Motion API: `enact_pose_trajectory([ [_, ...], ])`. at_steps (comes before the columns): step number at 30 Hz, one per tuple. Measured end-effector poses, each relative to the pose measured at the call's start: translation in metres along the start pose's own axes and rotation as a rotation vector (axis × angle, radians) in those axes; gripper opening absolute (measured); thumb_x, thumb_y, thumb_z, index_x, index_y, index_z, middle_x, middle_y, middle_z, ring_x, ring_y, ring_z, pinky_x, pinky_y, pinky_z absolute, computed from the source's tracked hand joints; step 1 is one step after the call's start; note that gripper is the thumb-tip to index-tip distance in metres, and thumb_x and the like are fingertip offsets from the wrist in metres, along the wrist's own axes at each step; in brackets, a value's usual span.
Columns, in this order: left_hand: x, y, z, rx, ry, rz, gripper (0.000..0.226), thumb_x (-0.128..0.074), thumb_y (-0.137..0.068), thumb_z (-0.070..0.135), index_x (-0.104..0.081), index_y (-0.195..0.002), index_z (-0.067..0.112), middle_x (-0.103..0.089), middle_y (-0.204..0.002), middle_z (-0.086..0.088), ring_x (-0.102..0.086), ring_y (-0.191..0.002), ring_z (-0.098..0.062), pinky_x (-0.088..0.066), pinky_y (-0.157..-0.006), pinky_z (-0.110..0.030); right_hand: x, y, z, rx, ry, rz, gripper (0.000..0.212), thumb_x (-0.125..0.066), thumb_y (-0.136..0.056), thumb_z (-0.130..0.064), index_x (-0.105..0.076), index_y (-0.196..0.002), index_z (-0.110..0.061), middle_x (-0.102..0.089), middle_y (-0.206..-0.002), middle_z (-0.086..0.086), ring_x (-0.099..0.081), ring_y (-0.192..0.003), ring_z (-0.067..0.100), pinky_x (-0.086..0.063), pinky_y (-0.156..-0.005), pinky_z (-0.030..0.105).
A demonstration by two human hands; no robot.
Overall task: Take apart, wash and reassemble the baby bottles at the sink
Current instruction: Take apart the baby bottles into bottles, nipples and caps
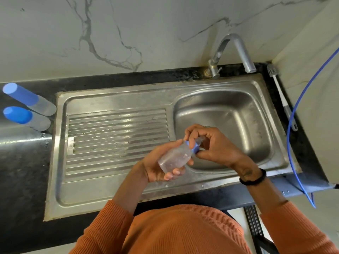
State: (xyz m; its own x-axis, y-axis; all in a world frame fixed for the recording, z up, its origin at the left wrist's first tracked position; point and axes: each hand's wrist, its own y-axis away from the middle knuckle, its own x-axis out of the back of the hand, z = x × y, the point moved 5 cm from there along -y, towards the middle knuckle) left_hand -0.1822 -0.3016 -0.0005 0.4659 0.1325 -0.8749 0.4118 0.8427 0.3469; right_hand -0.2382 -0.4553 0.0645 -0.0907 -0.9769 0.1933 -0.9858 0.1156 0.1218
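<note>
Legible text: none. Bottles [29,107], tap [233,54] and sink [113,96] carry no readable label, brand or number.

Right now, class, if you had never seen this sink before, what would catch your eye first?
Two hands meet over the sink's front edge: the left hand holds a clear baby bottle, and the right hand pinches its blue collar. Two blue-capped bottles stand on the dark counter at far left. A white bottle brush lies right of the tap.
</note>
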Motion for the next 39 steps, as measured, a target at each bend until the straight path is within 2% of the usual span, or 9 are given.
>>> enact_pose_trajectory([
  [5,0.002,-0.009,-0.01,-0.027,0.248,-0.064,0.065,-0.05,-0.101,0.062,-0.055,-0.121,0.0,-0.059,-0.072,-0.012,-0.06,-0.05,-0.017,-0.052,-0.045,-0.025,0.015,0.009,0.007,0.03,-0.147,0.121,0.041,-0.059,-0.065,0.015,-0.07,-0.082,-0.021,-0.067,-0.104,0.003,-0.07,-0.098,0.027,-0.055,-0.08,0.029],
  [11,0.021,-0.021,0.002,-0.275,0.052,0.428,0.065,-0.072,-0.091,0.06,-0.064,-0.13,0.008,-0.065,-0.105,-0.02,-0.065,-0.089,-0.032,-0.058,-0.079,-0.044,0.019,0.041,0.06,-0.339,-0.75,0.422,0.012,-0.063,-0.079,0.004,-0.068,-0.087,-0.003,-0.066,-0.106,0.016,-0.063,-0.101,0.032,-0.061,-0.086,0.05],
  [16,0.011,-0.034,0.014,-0.426,0.086,0.596,0.054,-0.057,-0.104,0.044,-0.054,-0.144,0.008,-0.068,-0.127,-0.02,-0.069,-0.11,-0.026,-0.053,-0.097,-0.039,-0.003,0.053,0.087,-0.638,-0.223,0.444,0.065,-0.095,-0.048,-0.069,-0.071,-0.084,-0.022,-0.07,-0.082,-0.001,-0.067,-0.074,0.019,-0.061,-0.066,0.032],
  [19,0.001,-0.048,0.015,-0.398,-0.015,0.651,0.058,-0.051,-0.107,0.041,-0.041,-0.151,0.004,-0.072,-0.107,-0.01,-0.071,-0.095,-0.021,-0.05,-0.101,-0.041,-0.005,0.049,0.097,-0.675,-0.107,0.445,0.074,-0.092,-0.045,-0.075,-0.074,-0.102,-0.031,-0.075,-0.088,-0.009,-0.071,-0.075,0.008,-0.056,-0.059,0.022],
  [25,0.003,-0.058,0.016,-0.267,-0.342,0.813,0.079,-0.054,-0.099,0.061,-0.022,-0.162,0.027,-0.029,-0.166,0.001,-0.039,-0.148,-0.023,-0.033,-0.122,-0.051,0.012,0.032,0.144,-0.812,-0.209,0.505,0.054,-0.095,-0.065,-0.049,-0.063,-0.074,-0.007,-0.048,-0.06,0.011,-0.044,-0.053,0.021,-0.042,-0.049,0.029],
  [28,0.014,-0.046,0.021,-0.284,-0.374,0.848,0.051,-0.051,-0.104,0.051,-0.048,-0.146,0.022,-0.059,-0.146,-0.011,-0.065,-0.124,-0.024,-0.05,-0.109,-0.048,0.028,0.025,0.178,-0.936,-0.134,0.574,0.039,-0.093,-0.073,-0.031,-0.067,-0.094,-0.012,-0.054,-0.058,-0.002,-0.046,-0.047,0.012,-0.038,-0.047,0.026],
  [30,0.02,-0.039,0.02,-0.271,-0.227,0.838,0.043,-0.046,-0.108,0.045,-0.059,-0.134,0.013,-0.074,-0.12,-0.019,-0.074,-0.109,-0.031,-0.059,-0.096,-0.047,0.033,0.025,0.196,-1.018,-0.01,0.52,0.063,-0.092,-0.074,-0.029,-0.064,-0.125,-0.006,-0.066,-0.092,0.006,-0.061,-0.073,0.018,-0.048,-0.061,0.03],
  [34,0.037,-0.025,0.014,-0.293,-0.158,0.891,0.044,-0.047,-0.109,0.043,-0.061,-0.129,0.006,-0.073,-0.114,-0.026,-0.073,-0.106,-0.039,-0.061,-0.09,-0.048,0.033,0.025,0.218,-1.114,0.149,0.435,0.079,-0.092,-0.075,-0.03,-0.053,-0.139,-0.004,-0.063,-0.134,0.015,-0.061,-0.122,0.032,-0.055,-0.103,0.045],
  [39,0.05,-0.027,0.01,-0.299,-0.082,0.882,0.043,-0.047,-0.109,0.042,-0.062,-0.127,0.006,-0.075,-0.109,-0.025,-0.074,-0.103,-0.038,-0.062,-0.09,-0.045,0.031,0.026,0.226,-1.142,0.142,0.467,0.065,-0.094,-0.073,-0.034,-0.059,-0.119,-0.004,-0.067,-0.113,0.013,-0.066,-0.106,0.029,-0.06,-0.081,0.039],
])
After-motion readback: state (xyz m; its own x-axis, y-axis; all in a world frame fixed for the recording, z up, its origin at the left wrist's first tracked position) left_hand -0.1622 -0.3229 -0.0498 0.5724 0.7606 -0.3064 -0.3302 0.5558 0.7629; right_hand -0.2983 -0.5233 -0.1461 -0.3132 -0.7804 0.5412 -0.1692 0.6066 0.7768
